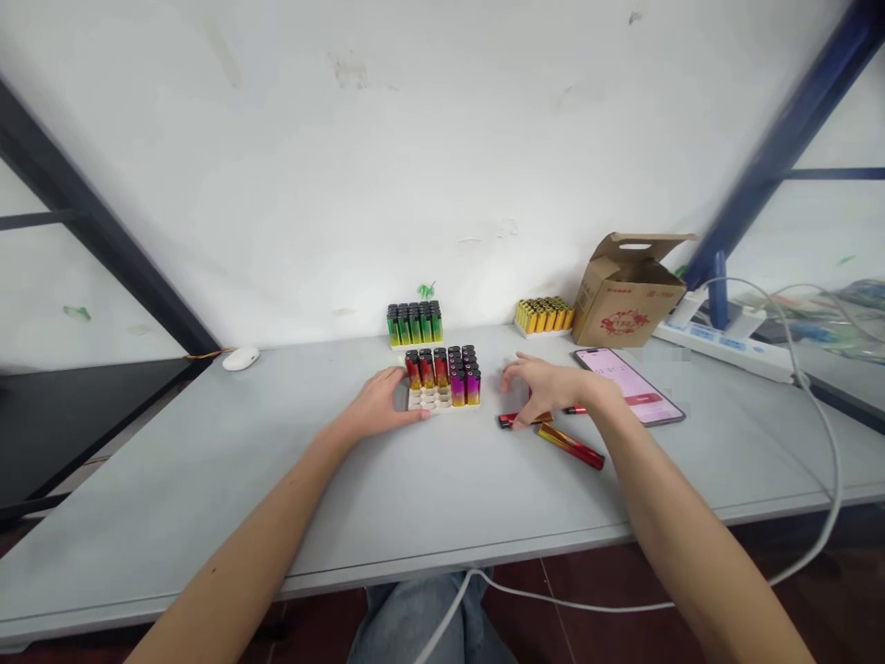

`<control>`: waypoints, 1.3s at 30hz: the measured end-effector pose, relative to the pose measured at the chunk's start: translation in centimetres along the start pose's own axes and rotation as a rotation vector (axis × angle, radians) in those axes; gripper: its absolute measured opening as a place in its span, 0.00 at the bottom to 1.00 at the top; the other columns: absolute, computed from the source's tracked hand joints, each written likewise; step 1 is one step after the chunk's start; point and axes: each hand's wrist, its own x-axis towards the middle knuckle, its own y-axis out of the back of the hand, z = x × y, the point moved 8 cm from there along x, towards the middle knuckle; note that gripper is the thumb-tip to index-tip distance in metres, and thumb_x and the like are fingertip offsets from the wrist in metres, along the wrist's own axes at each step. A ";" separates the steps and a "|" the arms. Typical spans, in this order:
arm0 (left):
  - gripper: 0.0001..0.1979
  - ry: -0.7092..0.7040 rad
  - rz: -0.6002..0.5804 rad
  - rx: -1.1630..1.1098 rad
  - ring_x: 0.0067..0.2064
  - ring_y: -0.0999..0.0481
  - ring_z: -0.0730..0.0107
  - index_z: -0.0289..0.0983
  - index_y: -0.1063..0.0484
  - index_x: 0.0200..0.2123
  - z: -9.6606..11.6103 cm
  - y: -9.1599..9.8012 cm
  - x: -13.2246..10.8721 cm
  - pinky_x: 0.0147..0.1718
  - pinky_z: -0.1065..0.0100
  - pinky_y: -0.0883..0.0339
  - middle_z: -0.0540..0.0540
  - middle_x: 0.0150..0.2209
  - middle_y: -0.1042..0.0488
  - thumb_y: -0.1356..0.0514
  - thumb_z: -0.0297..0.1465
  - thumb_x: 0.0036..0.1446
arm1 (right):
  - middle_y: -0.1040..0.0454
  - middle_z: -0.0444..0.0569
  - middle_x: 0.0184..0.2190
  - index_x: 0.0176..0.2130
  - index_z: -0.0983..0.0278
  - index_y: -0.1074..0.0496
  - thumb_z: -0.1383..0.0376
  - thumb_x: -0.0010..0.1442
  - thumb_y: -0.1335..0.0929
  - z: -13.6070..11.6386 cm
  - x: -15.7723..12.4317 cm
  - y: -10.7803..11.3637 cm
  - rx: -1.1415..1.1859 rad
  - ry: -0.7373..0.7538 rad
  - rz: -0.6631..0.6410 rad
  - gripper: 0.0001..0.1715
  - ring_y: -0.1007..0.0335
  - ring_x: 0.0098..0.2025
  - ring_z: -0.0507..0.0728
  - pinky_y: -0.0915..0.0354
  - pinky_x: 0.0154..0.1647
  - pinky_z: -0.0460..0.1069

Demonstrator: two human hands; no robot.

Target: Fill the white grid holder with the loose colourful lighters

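Note:
A white tray with round holes (430, 399) stands near the middle of the table. Red lighters (427, 369) with black tops stand upright at its back left, purple-and-yellow lighters (466, 385) at its right; several front-left holes show bare. My left hand (380, 403) grips the tray's left end, thumb at the front corner, fingers curled behind. To the right, my right hand (546, 385) arches with fingers apart over a red lighter (508, 420) lying flat. Another red-and-gold lighter (571, 446) lies just in front. More red pieces are partly hidden behind my right hand.
Behind stand a tray of green lighters (415, 325) and a tray of yellow lighters (545, 316). An open cardboard box (626, 300), a phone (632, 387) and a power strip (725, 346) with a white cable (822, 406) are right. A white rounded device (241, 359) lies left.

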 end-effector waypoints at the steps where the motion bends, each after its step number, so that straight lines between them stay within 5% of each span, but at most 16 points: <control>1: 0.39 0.003 -0.002 0.005 0.60 0.35 0.45 0.40 0.36 0.57 0.0 0.0 0.0 0.57 0.51 0.39 0.39 0.57 0.31 0.38 0.57 0.48 | 0.23 0.51 0.41 0.35 0.56 0.21 0.55 0.28 0.19 -0.2 0.2 -0.7 0.006 -0.006 -0.055 0.30 0.37 0.59 0.73 0.32 0.47 0.57; 5: 0.40 0.008 -0.013 0.017 0.60 0.34 0.44 0.38 0.36 0.57 0.3 0.0 0.0 0.57 0.51 0.38 0.38 0.57 0.31 0.39 0.57 0.48 | 0.23 0.52 0.40 0.32 0.59 0.20 0.53 0.35 0.21 0.2 1.3 -1.5 -0.016 -0.037 -0.067 0.23 0.38 0.59 0.72 0.39 0.57 0.61; 12: 0.39 0.004 -0.022 0.019 0.60 0.35 0.44 0.39 0.36 0.57 0.5 0.0 0.1 0.57 0.51 0.39 0.39 0.57 0.32 0.40 0.58 0.48 | 0.24 0.52 0.31 0.26 0.61 0.21 0.48 0.37 0.23 2.2 2.0 -1.7 0.027 -0.071 0.018 0.22 0.34 0.51 0.67 0.34 0.46 0.54; 21: 0.40 -0.014 -0.043 0.038 0.60 0.36 0.46 0.38 0.38 0.58 0.3 -0.3 0.3 0.57 0.53 0.40 0.40 0.58 0.32 0.40 0.57 0.50 | 0.23 0.47 0.31 0.31 0.61 0.22 0.51 0.42 0.23 2.0 1.8 -0.6 0.190 -0.105 0.050 0.20 0.29 0.36 0.60 0.36 0.37 0.51; 27: 0.39 -0.026 -0.037 0.049 0.59 0.35 0.46 0.38 0.36 0.57 0.5 -0.2 0.4 0.57 0.53 0.40 0.40 0.57 0.31 0.40 0.58 0.49 | 0.21 0.47 0.36 0.32 0.62 0.25 0.56 0.50 0.26 0.8 2.0 -0.6 0.298 -0.033 0.115 0.13 0.28 0.36 0.56 0.36 0.38 0.50; 39: 0.41 -0.007 -0.046 0.062 0.60 0.36 0.45 0.36 0.37 0.58 0.7 -0.3 0.4 0.58 0.51 0.41 0.37 0.58 0.33 0.41 0.58 0.49 | 0.20 0.49 0.32 0.39 0.64 0.24 0.58 0.58 0.31 0.3 3.0 -1.5 0.291 0.000 0.197 0.13 0.28 0.30 0.53 0.39 0.33 0.47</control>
